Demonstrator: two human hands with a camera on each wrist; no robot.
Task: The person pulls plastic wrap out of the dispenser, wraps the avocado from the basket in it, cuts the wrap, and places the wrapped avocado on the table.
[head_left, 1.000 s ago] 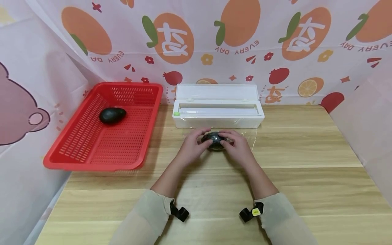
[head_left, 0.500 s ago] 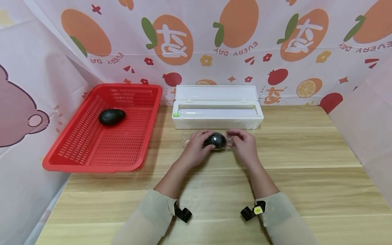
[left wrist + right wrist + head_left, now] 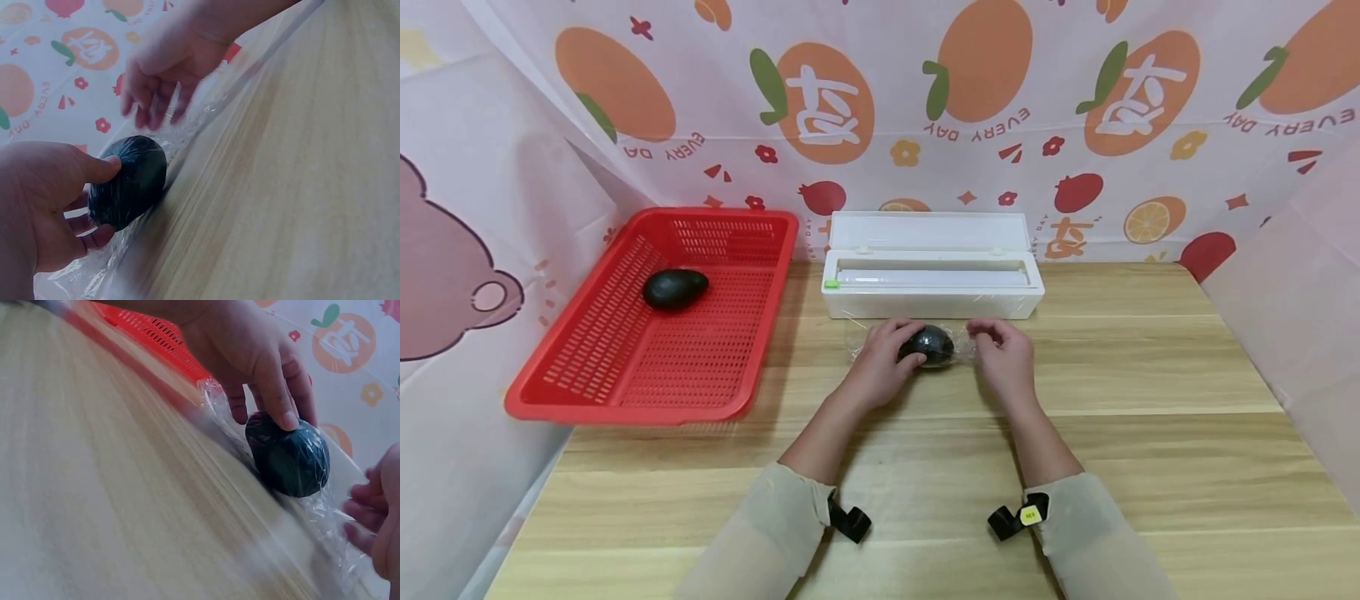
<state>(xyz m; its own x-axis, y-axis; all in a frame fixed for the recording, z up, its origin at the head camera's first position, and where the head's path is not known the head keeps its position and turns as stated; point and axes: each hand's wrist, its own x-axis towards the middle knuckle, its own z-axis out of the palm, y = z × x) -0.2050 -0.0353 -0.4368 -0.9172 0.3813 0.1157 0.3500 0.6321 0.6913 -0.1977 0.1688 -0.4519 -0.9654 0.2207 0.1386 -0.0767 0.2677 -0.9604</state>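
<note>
A dark avocado (image 3: 931, 345) wrapped in clear plastic film lies on the wooden table. My left hand (image 3: 883, 358) grips its left end, thumb on the near side and fingers on the far side, as the left wrist view also shows (image 3: 53, 200). Loose film (image 3: 334, 531) spreads from the avocado's right end, and more sticks out on the left under my left hand. My right hand (image 3: 1003, 358) is beside the right-hand film, apart from the avocado. In the left wrist view the right hand's fingers (image 3: 159, 103) hang loosely bent, with no film plainly pinched between them.
Behind the hands stands a white cling film box (image 3: 934, 304) with its lid up and a roll inside. A red basket (image 3: 632, 412) at the left holds another avocado (image 3: 675, 289). A printed cloth (image 3: 880, 100) hangs along the back of the table (image 3: 1135, 467).
My right hand has left the avocado and moved right along the film, which now lies gathered at that end. The left hand has shifted slightly and still holds the avocado.
</note>
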